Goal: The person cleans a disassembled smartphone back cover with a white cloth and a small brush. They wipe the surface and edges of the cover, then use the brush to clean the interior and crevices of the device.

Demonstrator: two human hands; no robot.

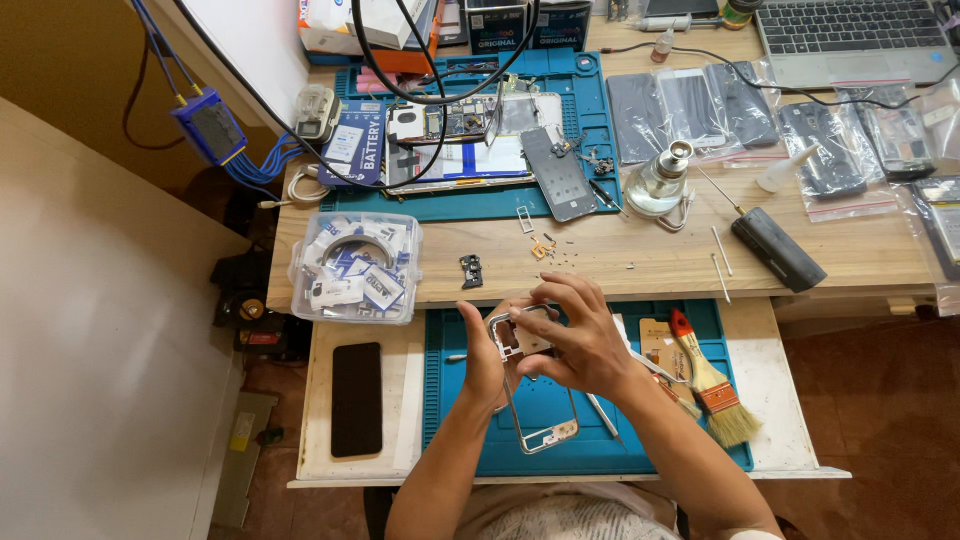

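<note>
Frame (530, 385) held in both hands, long axis running toward the person; left hand (487, 360) grips its top-left edge, right hand (580, 335) pinches the top

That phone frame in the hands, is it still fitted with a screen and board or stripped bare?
Stripped, mostly: the blue mat shows through the phone frame held by the left hand and right hand.

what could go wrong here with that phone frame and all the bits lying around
The thin phone frame is held in the air by both hands, so a hard press could bend it. The loose screws near the desk edge could roll off. The paint brush lies close to the right forearm and could get knocked.
</note>
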